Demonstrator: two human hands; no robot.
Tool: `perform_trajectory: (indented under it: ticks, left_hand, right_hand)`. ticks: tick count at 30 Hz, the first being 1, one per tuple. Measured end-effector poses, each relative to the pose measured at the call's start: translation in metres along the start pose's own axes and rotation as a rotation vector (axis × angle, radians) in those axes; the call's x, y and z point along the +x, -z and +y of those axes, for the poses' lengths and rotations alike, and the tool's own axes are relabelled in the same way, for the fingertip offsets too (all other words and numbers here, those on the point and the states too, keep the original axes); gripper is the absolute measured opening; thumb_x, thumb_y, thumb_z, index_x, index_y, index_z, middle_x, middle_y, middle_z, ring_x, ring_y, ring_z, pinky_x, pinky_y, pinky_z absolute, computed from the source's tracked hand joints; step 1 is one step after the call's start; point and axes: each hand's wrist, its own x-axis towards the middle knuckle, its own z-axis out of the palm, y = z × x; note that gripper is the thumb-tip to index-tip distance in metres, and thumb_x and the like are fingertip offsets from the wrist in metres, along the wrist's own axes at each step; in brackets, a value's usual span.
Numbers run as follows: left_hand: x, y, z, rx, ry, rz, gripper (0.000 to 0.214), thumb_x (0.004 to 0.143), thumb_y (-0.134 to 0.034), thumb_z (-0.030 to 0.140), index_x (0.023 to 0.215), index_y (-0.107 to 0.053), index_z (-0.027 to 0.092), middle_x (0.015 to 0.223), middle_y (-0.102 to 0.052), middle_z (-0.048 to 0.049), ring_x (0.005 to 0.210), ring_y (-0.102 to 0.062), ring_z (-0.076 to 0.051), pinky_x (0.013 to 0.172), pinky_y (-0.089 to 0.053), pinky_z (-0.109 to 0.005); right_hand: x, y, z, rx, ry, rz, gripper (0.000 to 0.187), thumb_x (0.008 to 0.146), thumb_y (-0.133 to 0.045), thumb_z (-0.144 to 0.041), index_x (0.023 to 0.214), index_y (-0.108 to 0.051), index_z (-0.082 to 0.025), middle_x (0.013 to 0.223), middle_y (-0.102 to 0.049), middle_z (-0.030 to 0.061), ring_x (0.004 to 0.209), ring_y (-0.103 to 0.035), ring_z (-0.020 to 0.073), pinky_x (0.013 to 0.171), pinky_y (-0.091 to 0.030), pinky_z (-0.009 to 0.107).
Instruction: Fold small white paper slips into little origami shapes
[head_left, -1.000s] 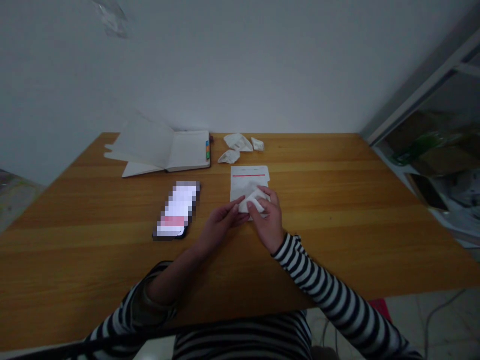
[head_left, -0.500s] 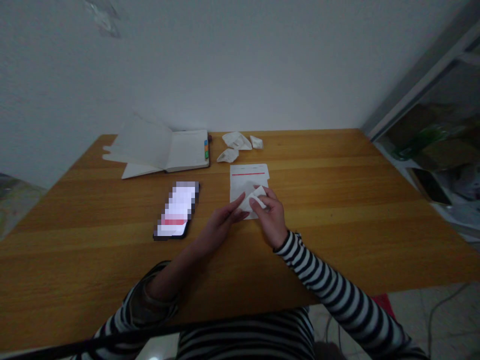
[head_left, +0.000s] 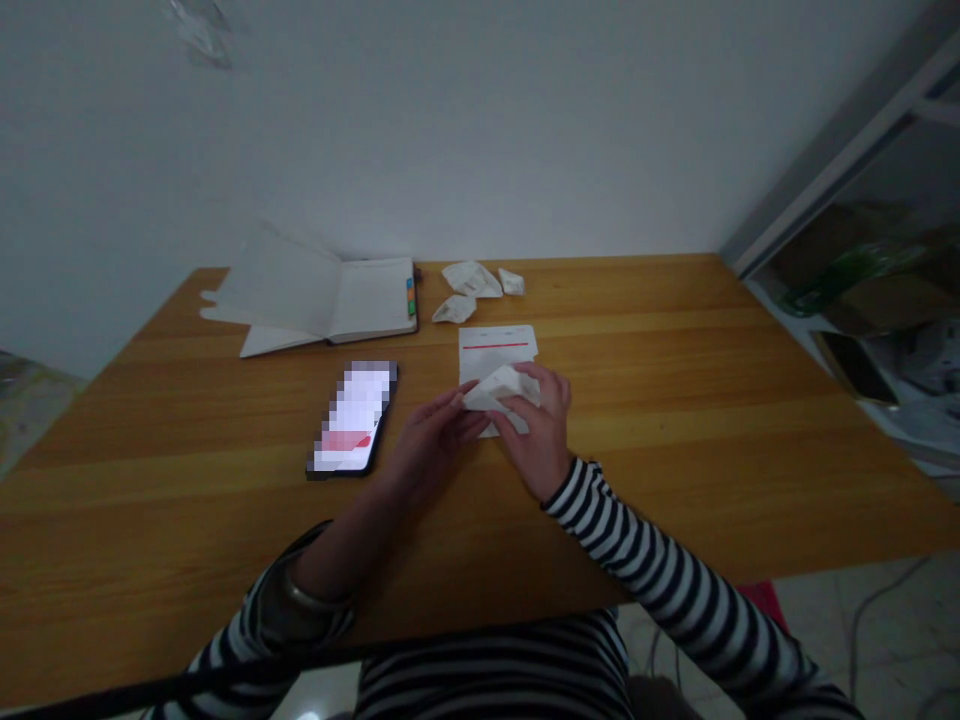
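A folded piece of white paper point(head_left: 496, 390) is held between two bare hands above a wooden desk point(head_left: 675, 390), its long axis slanted from a narrow tip at the left fingers up and away toward the right hand point(head_left: 531, 415). The narrow tip is pinched by the thumb and fingers of the left hand point(head_left: 441, 425), while the broader end is gripped by the right, by which more of the paper is covered. The left forearm is angled in from the near left; the right wrist, cuffed in a striped sleeve point(head_left: 645, 555), is reached in from the near right, with fingers curled over the far edge and the thumb kept low. A red-lined white sheet point(head_left: 487, 362) is partly hidden beneath; whether it is touched cannot be told. Three creased paper pieces point(head_left: 471, 280) are grouped beyond it, and a smartphone point(head_left: 354, 415) is seen left of the hands.
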Motion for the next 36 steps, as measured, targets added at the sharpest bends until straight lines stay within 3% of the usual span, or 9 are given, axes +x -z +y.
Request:
perform_trajectory:
  ticks: [3, 6, 12, 16, 19, 24, 36]
  left_hand:
    - [0.000, 0.002, 0.003, -0.003, 0.063, -0.032, 0.028, 0.092, -0.059, 0.014, 0.118, -0.070, 0.009, 0.110, -0.076, -0.0133, 0.090, -0.075, -0.017, 0.086, -0.059, -0.026]
    - [0.002, 0.007, 0.005, 0.038, 0.131, -0.047, 0.027, 0.089, -0.060, 0.008, 0.114, -0.072, 0.008, 0.106, -0.077, -0.0151, 0.088, -0.075, -0.019, 0.090, -0.059, -0.028]
    - [0.005, 0.014, 0.006, 0.102, 0.185, -0.131, 0.020, 0.089, -0.065, 0.012, 0.106, -0.076, 0.008, 0.107, -0.077, -0.0147, 0.095, -0.074, -0.018, 0.091, -0.058, -0.027]
    - [0.005, 0.015, 0.002, 0.166, 0.137, -0.159, 0.023, 0.084, -0.074, 0.018, 0.106, -0.076, 0.010, 0.105, -0.077, -0.0129, 0.094, -0.073, -0.017, 0.095, -0.055, -0.026]
    - [0.005, 0.014, -0.001, 0.212, 0.122, -0.197, 0.029, 0.081, -0.078, 0.025, 0.106, -0.076, 0.012, 0.104, -0.078, -0.0120, 0.093, -0.073, -0.018, 0.097, -0.053, -0.030]
    - [0.006, 0.016, -0.002, 0.244, 0.128, -0.215, 0.035, 0.079, -0.080, 0.024, 0.112, -0.074, 0.015, 0.105, -0.078, -0.0098, 0.094, -0.074, -0.019, 0.099, -0.052, -0.034]
    - [-0.001, 0.020, 0.008, 0.271, 0.250, -0.372, 0.036, 0.083, -0.077, 0.022, 0.118, -0.072, 0.018, 0.113, -0.076, -0.0113, 0.108, -0.071, -0.021, 0.104, -0.049, -0.035]
  right_hand:
    - [0.003, 0.006, 0.005, 0.009, 0.093, -0.139, 0.027, 0.085, -0.061, -0.006, 0.094, -0.072, -0.030, 0.111, -0.067, 0.0027, 0.111, -0.056, 0.0249, 0.102, -0.035, 0.048]
    - [0.007, 0.010, 0.011, 0.036, 0.112, -0.207, 0.032, 0.085, -0.056, -0.002, 0.093, -0.070, -0.029, 0.103, -0.070, 0.0001, 0.105, -0.060, 0.0220, 0.103, -0.033, 0.045]
    - [0.016, 0.017, 0.019, 0.103, 0.158, -0.252, 0.032, 0.084, -0.052, 0.000, 0.088, -0.069, -0.026, 0.101, -0.069, 0.0002, 0.103, -0.060, 0.0209, 0.101, -0.035, 0.042]
    - [0.018, 0.018, 0.019, 0.050, 0.171, -0.295, 0.016, 0.084, -0.068, -0.013, 0.090, -0.071, -0.028, 0.103, -0.069, 0.0007, 0.104, -0.059, 0.0235, 0.098, -0.034, 0.044]
    - [0.017, 0.015, 0.017, 0.028, 0.139, -0.285, 0.005, 0.086, -0.073, -0.025, 0.081, -0.072, -0.027, 0.093, -0.070, 0.0002, 0.095, -0.059, 0.0222, 0.094, -0.035, 0.042]
    - [0.020, 0.010, 0.016, 0.082, 0.000, -0.295, 0.013, 0.082, -0.078, -0.031, 0.077, -0.071, -0.022, 0.084, -0.071, 0.0014, 0.086, -0.062, 0.0217, 0.086, -0.039, 0.040]
    - [0.028, 0.016, 0.019, 0.149, -0.133, -0.500, 0.014, 0.081, -0.075, -0.023, 0.070, -0.068, -0.018, 0.072, -0.069, 0.0013, 0.071, -0.063, 0.0180, 0.069, -0.043, 0.031]
